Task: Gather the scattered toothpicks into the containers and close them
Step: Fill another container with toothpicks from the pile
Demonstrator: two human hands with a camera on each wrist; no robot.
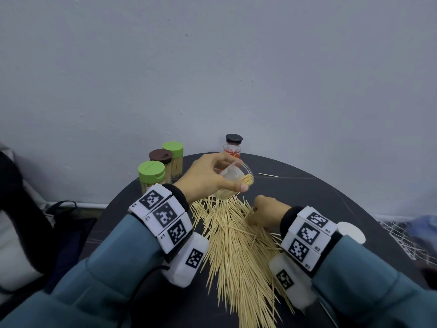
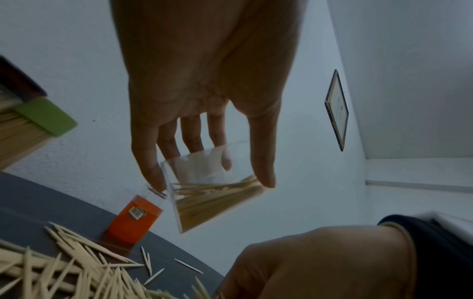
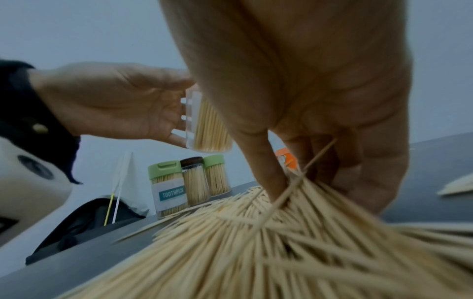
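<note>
A large pile of loose toothpicks [image 1: 238,247] [image 3: 256,246] [image 2: 64,273] covers the middle of the round dark table [image 1: 331,197]. My left hand [image 1: 212,178] [image 2: 204,101] grips a clear, lidless container [image 1: 236,181] [image 2: 217,190] [image 3: 207,125], tilted above the pile's far end and partly filled with toothpicks. My right hand [image 1: 262,211] [image 3: 307,141] is down on the pile, fingers curled and pinching a few toothpicks; its fingertips are buried among them.
Two green-lidded containers [image 1: 151,176] [image 1: 173,157] and a brown-lidded one [image 1: 162,159], all full, stand at the table's back left. An orange container [image 1: 233,145] with a dark lid stands at the back. A stray toothpick [image 1: 268,175] lies right of it. A white lid [image 1: 351,232] sits near my right wrist.
</note>
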